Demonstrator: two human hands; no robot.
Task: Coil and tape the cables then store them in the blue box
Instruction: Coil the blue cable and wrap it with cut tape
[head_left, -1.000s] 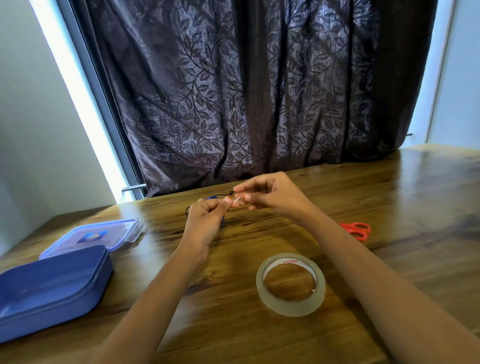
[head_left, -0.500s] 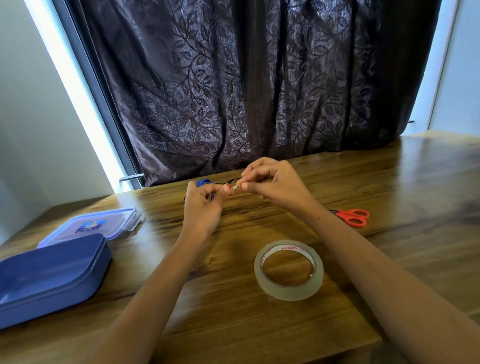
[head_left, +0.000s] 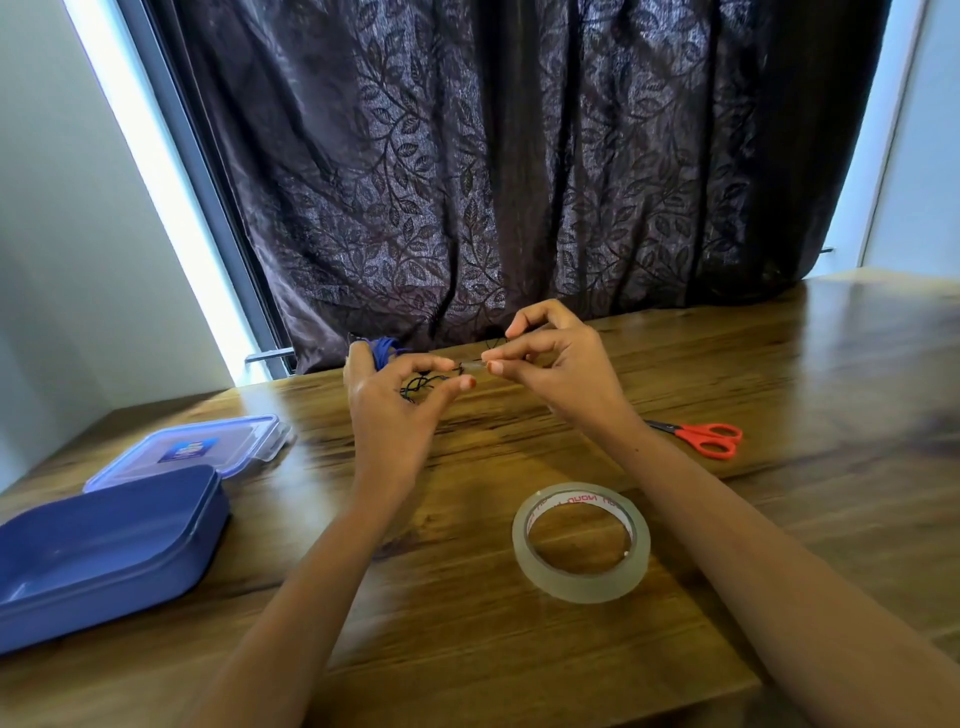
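Blue box (head_left: 104, 545) stands open at the left of the tabletop (head_left: 467, 649), its clear lid (head_left: 192, 452) just behind it, probably so a finished bundle can go straight in. The left hand (head_left: 395, 410) curls its fingers round a small coil of thin dark cable (head_left: 423, 387), held above the wood, while the right hand (head_left: 561, 364) pinches a short strip of clear tape (head_left: 470, 366) at the coil, seemingly to bind the loops. Tape roll (head_left: 582, 543) and red scissors (head_left: 701, 439) lie near on the right, within easy reach.
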